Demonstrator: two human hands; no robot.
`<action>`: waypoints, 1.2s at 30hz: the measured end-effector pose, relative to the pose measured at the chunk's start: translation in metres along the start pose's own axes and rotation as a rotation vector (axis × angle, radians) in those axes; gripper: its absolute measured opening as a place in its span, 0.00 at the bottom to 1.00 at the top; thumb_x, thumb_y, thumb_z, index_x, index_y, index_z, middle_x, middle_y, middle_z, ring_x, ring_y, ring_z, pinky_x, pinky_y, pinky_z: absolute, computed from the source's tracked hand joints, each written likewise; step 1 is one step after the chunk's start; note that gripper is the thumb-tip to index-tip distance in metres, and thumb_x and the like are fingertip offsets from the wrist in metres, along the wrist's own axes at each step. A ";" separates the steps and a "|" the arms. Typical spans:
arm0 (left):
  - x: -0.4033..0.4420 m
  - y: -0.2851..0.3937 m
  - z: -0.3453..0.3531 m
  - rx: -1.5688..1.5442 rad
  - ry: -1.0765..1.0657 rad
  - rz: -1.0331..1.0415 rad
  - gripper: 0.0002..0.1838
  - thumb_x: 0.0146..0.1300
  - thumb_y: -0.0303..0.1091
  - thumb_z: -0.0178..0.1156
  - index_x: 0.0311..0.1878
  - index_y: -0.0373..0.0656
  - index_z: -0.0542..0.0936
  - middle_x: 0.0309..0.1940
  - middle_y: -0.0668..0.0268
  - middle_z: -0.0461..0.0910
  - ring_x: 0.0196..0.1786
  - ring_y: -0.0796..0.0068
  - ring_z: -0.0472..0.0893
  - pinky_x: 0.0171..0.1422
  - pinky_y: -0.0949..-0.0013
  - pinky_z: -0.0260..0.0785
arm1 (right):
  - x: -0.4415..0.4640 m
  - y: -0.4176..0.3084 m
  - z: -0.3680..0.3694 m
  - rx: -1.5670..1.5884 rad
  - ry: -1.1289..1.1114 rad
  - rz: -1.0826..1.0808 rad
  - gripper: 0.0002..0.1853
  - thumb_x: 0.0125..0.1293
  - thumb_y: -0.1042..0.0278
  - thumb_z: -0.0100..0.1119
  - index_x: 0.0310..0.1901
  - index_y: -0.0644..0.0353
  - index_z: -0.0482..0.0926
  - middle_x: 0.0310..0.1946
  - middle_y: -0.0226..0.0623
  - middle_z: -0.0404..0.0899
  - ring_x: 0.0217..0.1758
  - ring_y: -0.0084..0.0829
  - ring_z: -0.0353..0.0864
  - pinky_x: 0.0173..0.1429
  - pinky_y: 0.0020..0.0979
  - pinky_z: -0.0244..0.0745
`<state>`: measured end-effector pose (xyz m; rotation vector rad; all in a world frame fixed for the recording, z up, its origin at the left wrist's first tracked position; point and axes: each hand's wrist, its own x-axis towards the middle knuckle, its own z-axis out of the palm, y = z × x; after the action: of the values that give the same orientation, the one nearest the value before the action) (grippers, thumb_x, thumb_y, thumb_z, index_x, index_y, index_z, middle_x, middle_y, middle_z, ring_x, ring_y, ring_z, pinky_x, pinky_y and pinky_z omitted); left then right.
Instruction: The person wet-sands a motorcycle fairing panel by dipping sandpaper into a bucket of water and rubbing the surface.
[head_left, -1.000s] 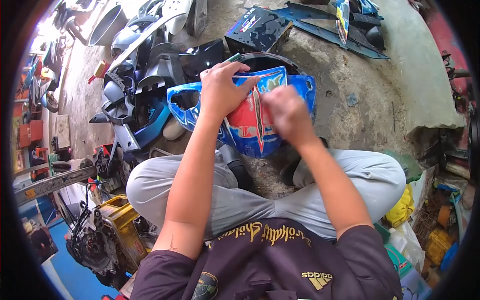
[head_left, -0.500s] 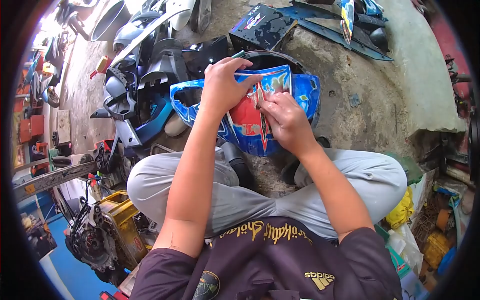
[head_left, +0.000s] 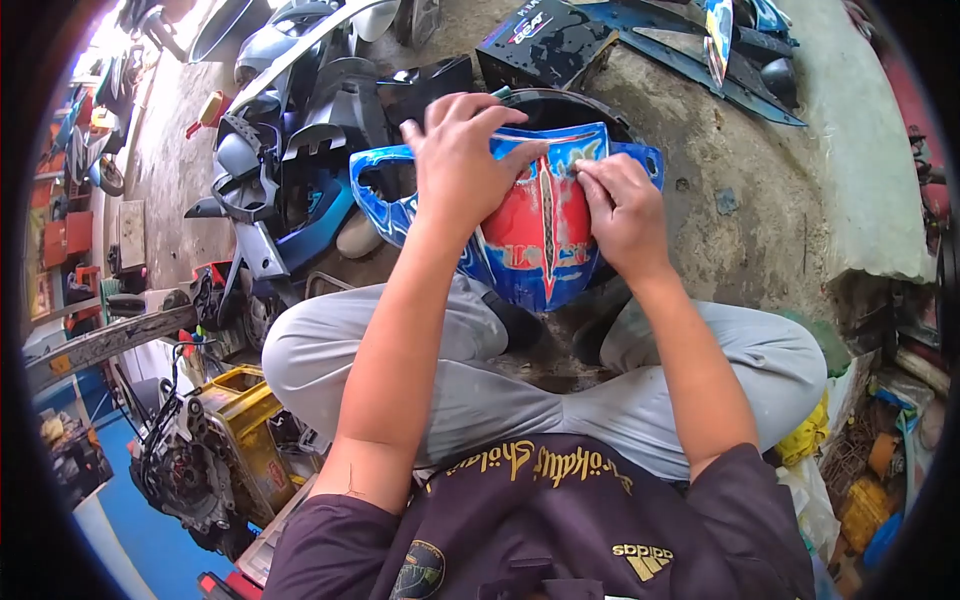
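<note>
A blue and red motorcycle body panel (head_left: pixel 518 230), its paint worn through in patches, stands in front of my shins. A long dark strip edged in red runs down its middle. My left hand (head_left: pixel 465 160) is at the panel's upper left, fingers spread and thumb against the painted face. The fingertips of my right hand (head_left: pixel 628 205) are pressed together on the upper right of the panel, over a worn patch. Whatever they pinch, if anything, is hidden. Behind the panel shows the rim of a round black basin (head_left: pixel 590 103).
Dark motorcycle plastics (head_left: pixel 250 165) lie heaped at the left. Beyond the basin are a black box (head_left: pixel 545 45) and long dark panels (head_left: pixel 690 65). An engine (head_left: pixel 185 475) and a yellow crate (head_left: pixel 245 430) stand at lower left. A concrete ledge (head_left: pixel 865 200) borders the right.
My right hand has moved from the central strip to the panel's upper right. My left hand's fingers have spread and lifted from the top edge. The view has shifted slightly.
</note>
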<state>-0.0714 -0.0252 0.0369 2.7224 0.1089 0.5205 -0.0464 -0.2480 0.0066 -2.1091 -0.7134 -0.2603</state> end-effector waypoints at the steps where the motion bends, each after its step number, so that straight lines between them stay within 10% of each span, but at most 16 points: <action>1: -0.005 0.004 0.003 0.013 0.085 -0.077 0.28 0.56 0.63 0.83 0.51 0.53 0.94 0.61 0.64 0.86 0.74 0.55 0.76 0.81 0.32 0.60 | -0.006 -0.005 -0.001 0.012 0.008 0.030 0.06 0.73 0.74 0.69 0.49 0.62 0.89 0.42 0.45 0.87 0.47 0.50 0.86 0.54 0.46 0.81; 8: -0.017 0.010 0.003 -0.164 0.104 -0.163 0.26 0.57 0.57 0.84 0.46 0.45 0.90 0.50 0.62 0.84 0.60 0.51 0.84 0.82 0.23 0.59 | -0.031 -0.027 0.005 0.019 0.078 0.115 0.05 0.71 0.75 0.71 0.46 0.62 0.90 0.40 0.44 0.87 0.45 0.49 0.87 0.52 0.45 0.82; 13: -0.043 0.009 -0.003 0.041 -0.023 -0.127 0.33 0.74 0.58 0.67 0.77 0.54 0.83 0.82 0.54 0.77 0.87 0.45 0.70 0.89 0.24 0.49 | 0.002 -0.020 0.009 0.002 0.062 0.123 0.05 0.73 0.74 0.69 0.45 0.63 0.91 0.40 0.45 0.87 0.46 0.49 0.88 0.53 0.45 0.82; 36: -0.047 0.020 -0.008 0.082 -0.101 -0.100 0.34 0.72 0.57 0.67 0.80 0.63 0.81 0.84 0.60 0.75 0.89 0.46 0.66 0.89 0.25 0.47 | -0.011 -0.021 -0.001 -0.182 -0.069 -0.024 0.08 0.74 0.80 0.67 0.50 0.62 0.90 0.41 0.44 0.86 0.46 0.47 0.86 0.54 0.45 0.82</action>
<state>-0.1178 -0.0479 0.0351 2.7990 0.2440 0.3566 -0.0673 -0.2434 0.0162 -2.2926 -0.7814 -0.2757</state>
